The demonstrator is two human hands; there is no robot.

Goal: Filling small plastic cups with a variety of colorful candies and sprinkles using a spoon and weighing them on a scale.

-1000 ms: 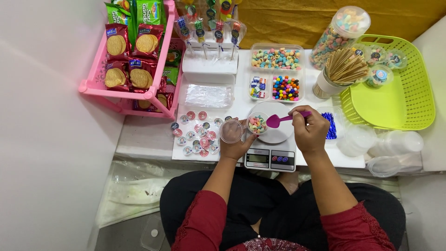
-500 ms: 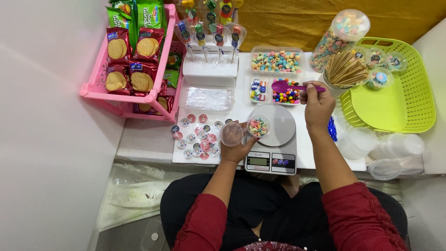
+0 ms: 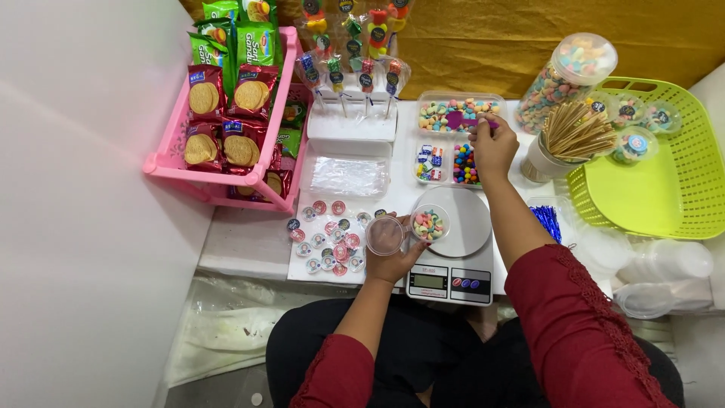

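My left hand [image 3: 391,262] grips a small clear cup [image 3: 430,224] partly filled with pastel candies, its hinged lid [image 3: 385,236] hanging open to the left. The cup sits at the left edge of a white kitchen scale [image 3: 457,257]. My right hand [image 3: 492,147] is stretched out to the back and holds a purple scoop [image 3: 458,119] over a clear tray of pastel candies [image 3: 461,113]. A second clear tray [image 3: 447,162] with wrapped sweets and bright round candies lies just nearer than the first.
A pink rack of biscuit packets [image 3: 234,121] stands at the left. Round stickers [image 3: 326,238] lie on a white sheet. A tall candy jar [image 3: 563,79], a cup of wooden sticks [image 3: 570,136], a green basket [image 3: 657,166] and empty clear cups [image 3: 664,264] are at the right.
My right hand has carried the purple scoop from above the cup on the scale back to the far candy tray. My left hand has stayed on the cup.
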